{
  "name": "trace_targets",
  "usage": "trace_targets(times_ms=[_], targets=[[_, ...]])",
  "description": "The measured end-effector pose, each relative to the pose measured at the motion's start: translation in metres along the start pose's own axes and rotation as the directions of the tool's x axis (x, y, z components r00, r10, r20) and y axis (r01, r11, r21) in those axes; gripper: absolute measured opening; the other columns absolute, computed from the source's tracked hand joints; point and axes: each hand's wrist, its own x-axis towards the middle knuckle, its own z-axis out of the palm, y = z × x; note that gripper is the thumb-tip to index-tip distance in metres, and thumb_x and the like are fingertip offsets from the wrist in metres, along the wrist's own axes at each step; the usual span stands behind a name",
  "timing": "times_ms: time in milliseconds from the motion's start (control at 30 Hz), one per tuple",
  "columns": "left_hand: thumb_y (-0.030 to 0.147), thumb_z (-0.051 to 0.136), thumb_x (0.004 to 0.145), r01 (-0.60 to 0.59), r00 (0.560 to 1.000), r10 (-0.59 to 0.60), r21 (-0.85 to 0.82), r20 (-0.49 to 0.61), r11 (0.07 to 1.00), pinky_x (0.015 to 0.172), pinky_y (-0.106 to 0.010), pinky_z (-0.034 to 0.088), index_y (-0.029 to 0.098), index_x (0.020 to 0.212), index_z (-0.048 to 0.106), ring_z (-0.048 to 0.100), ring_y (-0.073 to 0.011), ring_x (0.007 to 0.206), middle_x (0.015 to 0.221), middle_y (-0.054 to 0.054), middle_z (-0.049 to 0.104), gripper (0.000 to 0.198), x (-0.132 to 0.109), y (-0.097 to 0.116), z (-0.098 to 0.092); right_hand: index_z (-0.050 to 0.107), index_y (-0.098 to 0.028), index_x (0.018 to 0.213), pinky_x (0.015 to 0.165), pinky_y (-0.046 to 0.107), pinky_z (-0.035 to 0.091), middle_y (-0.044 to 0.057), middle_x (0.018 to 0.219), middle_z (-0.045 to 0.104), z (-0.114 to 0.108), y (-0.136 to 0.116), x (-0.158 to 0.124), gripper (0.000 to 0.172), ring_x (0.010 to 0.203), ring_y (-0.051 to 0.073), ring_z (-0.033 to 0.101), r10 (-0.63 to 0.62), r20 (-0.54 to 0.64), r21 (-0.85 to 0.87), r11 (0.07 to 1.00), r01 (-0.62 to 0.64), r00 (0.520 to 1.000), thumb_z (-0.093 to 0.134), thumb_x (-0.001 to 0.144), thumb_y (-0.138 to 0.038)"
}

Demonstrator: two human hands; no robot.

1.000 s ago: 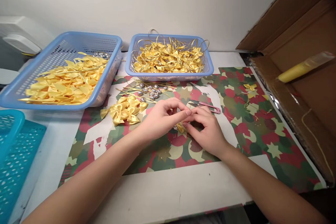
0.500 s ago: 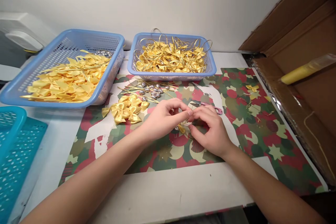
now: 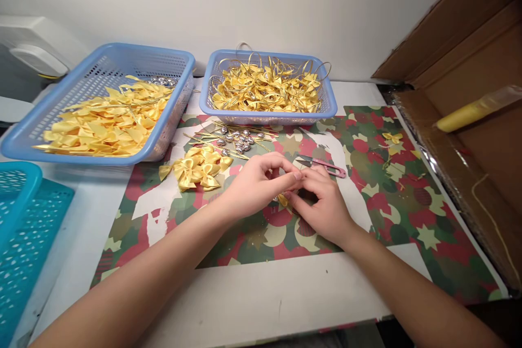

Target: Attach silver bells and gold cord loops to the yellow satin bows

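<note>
My left hand (image 3: 263,182) and my right hand (image 3: 322,201) meet over the patterned sheet, fingertips touching and pinched. Between and below the fingers shows part of a yellow ribbon bow (image 3: 283,200), with a bit of silver beside it. The fingers hide most of this piece, and any cord on it is too small to make out. Just beyond my right hand lie pink thread snips (image 3: 332,168), blades pointing left. To the left of my left hand is a pile of yellow satin bows (image 3: 196,168). Behind it lie silver bells (image 3: 240,144) with gold cords.
A blue basket (image 3: 163,144) at left holds yellow bows and bells. Another blue basket (image 3: 269,114) at the back holds bows with gold cord loops. A teal basket (image 3: 49,228) stands at front left. Cardboard (image 3: 460,54) borders the right, with ribbon scraps (image 3: 392,138) near it.
My right hand has shifted slightly left and closed in toward the left fingers, covering more of the bow. More of the thread snips shows. The left hand has barely moved.
</note>
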Motion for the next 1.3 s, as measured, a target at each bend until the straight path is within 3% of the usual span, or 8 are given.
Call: trace_targets(times_ms=[667, 867, 1300], targets=[[0.030, 0.065, 0.081, 0.008, 0.994, -0.009, -0.007, -0.105, 1.000, 0.059, -0.024, 0.040, 0.015, 0.072, 0.067, 0.052, -0.0107, 0.066, 0.081, -0.002, 0.063, 0.017, 0.0018, 0.0009, -0.0039, 0.068, -0.024, 0.073, 0.082, 0.041, 0.046, 0.001, 0.084, 0.070, -0.0016, 0.0009, -0.0025, 0.015, 0.085, 0.022, 0.054, -0.024, 0.078, -0.048, 0.998, 0.028, 0.997, 0.070, 0.076, -0.009], [0.030, 0.065, 0.080, 0.061, 0.995, -0.062, -0.024, -0.074, 0.998, 0.054, -0.024, 0.037, 0.015, 0.072, 0.067, 0.048, -0.0091, 0.060, 0.078, -0.001, 0.061, 0.017, 0.0014, 0.0008, -0.0044, 0.067, -0.024, 0.078, 0.085, 0.042, 0.045, 0.001, 0.088, 0.070, -0.0049, 0.0017, -0.0025, 0.016, 0.088, 0.023, 0.054, -0.038, 0.059, -0.028, 0.999, 0.040, 0.998, 0.070, 0.073, -0.009], [0.033, 0.063, 0.083, -0.026, 0.999, 0.027, 0.019, -0.045, 0.999, 0.063, -0.025, 0.043, 0.016, 0.075, 0.068, 0.055, -0.0136, 0.072, 0.080, -0.002, 0.062, 0.019, -0.0004, 0.0004, -0.0017, 0.067, -0.024, 0.075, 0.079, 0.040, 0.046, 0.001, 0.084, 0.070, -0.0019, 0.0002, -0.0012, 0.012, 0.084, 0.021, 0.053, -0.029, 0.034, 0.012, 1.000, 0.028, 0.999, 0.065, 0.084, -0.015]])
